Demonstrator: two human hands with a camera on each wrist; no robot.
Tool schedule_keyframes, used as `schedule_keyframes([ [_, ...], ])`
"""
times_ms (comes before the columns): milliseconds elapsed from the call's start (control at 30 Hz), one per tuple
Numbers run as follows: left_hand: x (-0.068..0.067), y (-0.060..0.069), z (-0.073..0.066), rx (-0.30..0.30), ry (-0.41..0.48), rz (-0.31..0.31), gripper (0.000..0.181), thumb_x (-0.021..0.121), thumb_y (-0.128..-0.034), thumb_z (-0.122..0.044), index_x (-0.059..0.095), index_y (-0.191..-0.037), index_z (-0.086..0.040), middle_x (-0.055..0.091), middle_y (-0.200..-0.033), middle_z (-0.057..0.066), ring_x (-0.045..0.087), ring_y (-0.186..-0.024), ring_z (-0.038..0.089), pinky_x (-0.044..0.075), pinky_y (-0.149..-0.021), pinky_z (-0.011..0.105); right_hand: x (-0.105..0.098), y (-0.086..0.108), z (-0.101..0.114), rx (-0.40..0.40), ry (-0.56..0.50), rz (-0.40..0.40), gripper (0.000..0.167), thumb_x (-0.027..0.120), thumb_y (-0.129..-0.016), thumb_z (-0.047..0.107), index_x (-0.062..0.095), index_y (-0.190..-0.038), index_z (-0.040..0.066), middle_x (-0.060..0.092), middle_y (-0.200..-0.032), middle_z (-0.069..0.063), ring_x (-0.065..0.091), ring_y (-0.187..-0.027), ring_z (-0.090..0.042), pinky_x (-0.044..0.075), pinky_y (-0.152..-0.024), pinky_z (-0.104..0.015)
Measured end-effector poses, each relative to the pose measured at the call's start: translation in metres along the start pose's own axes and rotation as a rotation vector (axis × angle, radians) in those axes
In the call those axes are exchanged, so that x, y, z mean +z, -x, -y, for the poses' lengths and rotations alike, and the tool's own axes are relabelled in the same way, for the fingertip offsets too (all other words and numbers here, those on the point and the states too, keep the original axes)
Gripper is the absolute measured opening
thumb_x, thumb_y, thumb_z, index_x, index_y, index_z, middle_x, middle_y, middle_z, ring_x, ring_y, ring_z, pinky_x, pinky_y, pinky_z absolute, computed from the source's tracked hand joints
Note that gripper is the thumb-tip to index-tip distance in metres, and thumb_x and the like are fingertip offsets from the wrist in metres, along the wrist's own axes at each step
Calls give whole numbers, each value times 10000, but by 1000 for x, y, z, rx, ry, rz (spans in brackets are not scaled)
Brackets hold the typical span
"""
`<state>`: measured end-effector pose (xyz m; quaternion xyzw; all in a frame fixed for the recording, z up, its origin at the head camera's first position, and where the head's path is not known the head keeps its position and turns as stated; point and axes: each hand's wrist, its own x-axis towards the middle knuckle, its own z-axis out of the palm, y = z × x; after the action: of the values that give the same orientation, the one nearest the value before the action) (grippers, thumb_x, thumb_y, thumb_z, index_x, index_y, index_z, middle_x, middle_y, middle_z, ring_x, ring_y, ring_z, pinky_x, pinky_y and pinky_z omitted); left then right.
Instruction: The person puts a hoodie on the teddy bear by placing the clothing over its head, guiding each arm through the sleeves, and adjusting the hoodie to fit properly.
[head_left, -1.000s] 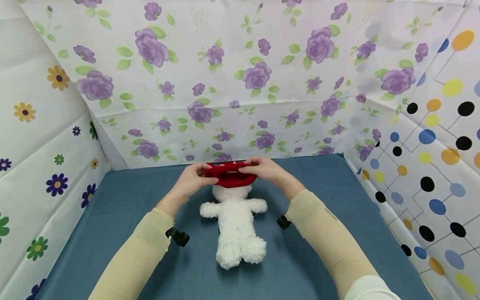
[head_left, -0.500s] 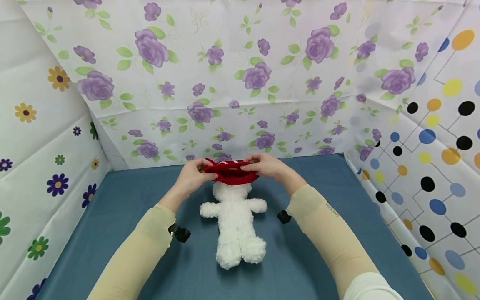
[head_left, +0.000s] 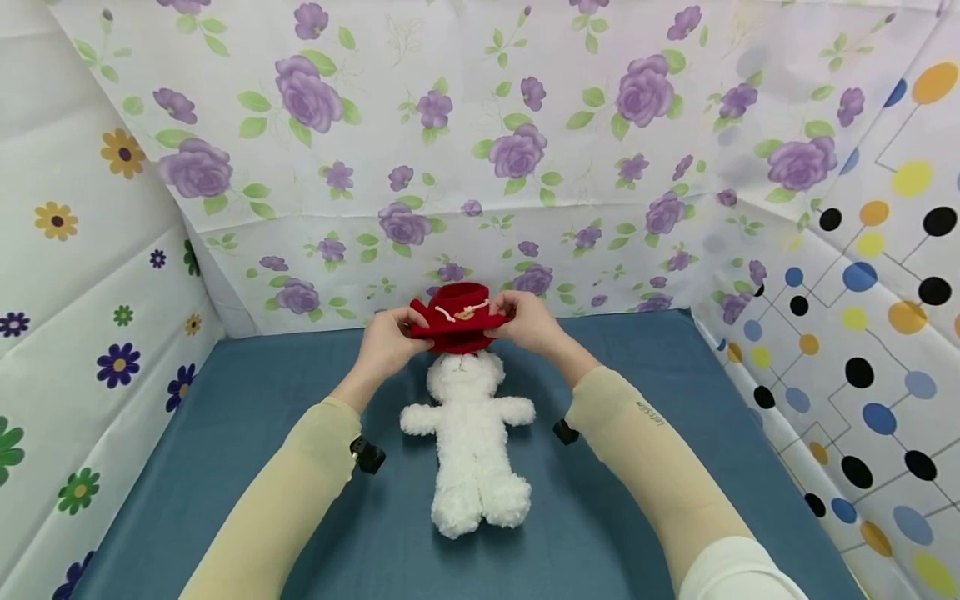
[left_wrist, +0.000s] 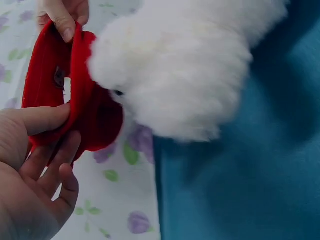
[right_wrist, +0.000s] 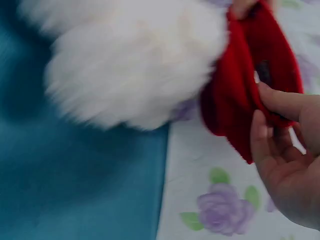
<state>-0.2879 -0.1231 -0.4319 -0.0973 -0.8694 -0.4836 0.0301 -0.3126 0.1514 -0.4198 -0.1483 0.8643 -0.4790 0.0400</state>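
A small red felt garment [head_left: 461,330] with white cord and a toggle hangs over the head end of a white plush bear [head_left: 469,433]. The bear lies on its back on the blue cloth. My left hand [head_left: 386,343] pinches the garment's left edge between thumb and fingers. At the opposite edge, my right hand [head_left: 531,322] pinches it the same way. In the left wrist view, the garment [left_wrist: 102,122] is spread open beside the bear's head [left_wrist: 170,75], near a dark eye. The right wrist view shows a small dark label inside the red felt [right_wrist: 225,97].
Blue cloth [head_left: 637,517] covers the table. A white sheet with purple roses [head_left: 517,152] stands behind its far edge. Flower-printed cloth [head_left: 116,367] borders the left side, and dotted cloth [head_left: 858,371] the right.
Both hands have tilted and lifted the red garment, so its upper part and white cord now show instead of its dark opening. More of the bear's head is visible; the bear stays in place.
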Motion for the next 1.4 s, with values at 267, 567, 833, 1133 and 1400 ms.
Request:
schedule_keyframes([
  [267,24,-5,27,17,-113,-31,211,855,-898,-26,682,-941,-138,755,-1061,86,691,-938,289,588,-804,448,30,-5,-38,-230,357,-64,316,692,-894,-164,578,-907,131,555,-839,-51,454,-762,-218,409,-677,-356],
  [567,37,-9,41,-14,-215,-30,193,838,-901,-43,693,-949,-161,753,-1001,68,669,-822,265,540,-715,426,47,-7,-55,-169,555,-118,363,648,-852,-188,557,-850,163,513,-822,-30,426,-743,-194,350,-581,-323],
  [833,41,-5,60,-101,-249,55,168,786,-952,-44,771,-1088,-140,741,-1006,72,660,-833,251,558,-745,425,58,-5,-76,-103,715,-30,221,756,-959,13,752,-1071,203,691,-1040,7,624,-938,-201,565,-744,-350],
  [1133,42,5,66,-125,-210,100,260,724,-956,6,743,-1202,-77,690,-993,94,606,-817,252,507,-721,396,59,9,-75,23,378,109,320,590,-1097,120,677,-1405,125,708,-1293,-89,675,-1157,-265,556,-980,-454],
  [1400,33,20,66,-162,57,223,374,624,-1058,-135,637,-1424,-60,651,-1330,159,615,-1169,329,515,-985,513,39,18,-73,104,97,245,689,600,-1046,592,519,-1591,179,488,-1619,-91,464,-1476,-336,400,-1161,-589],
])
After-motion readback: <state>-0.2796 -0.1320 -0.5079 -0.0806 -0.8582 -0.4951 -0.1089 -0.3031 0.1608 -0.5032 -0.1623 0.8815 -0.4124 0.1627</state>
